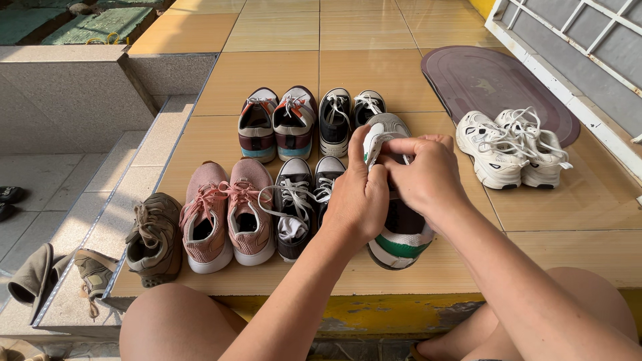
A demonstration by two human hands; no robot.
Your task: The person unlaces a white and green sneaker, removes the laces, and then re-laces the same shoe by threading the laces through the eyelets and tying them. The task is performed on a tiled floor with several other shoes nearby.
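Head view — both hands' grip closed on sneaker.

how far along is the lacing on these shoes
Looks done: the pink pair and the white pair by the mat sit with laces in. In hand: the left hand and right hand both work at the laces of the white and green shoe. Seemingly left: the brown shoes at the tile edge, with loose laces.

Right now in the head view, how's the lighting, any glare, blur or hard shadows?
Head view: hard sunlight from the right, warm glare on the tiled floor; both hands, left hand and right hand, sharp, shading the green-striped sneaker; white sneakers near blown out; no visible motion blur.
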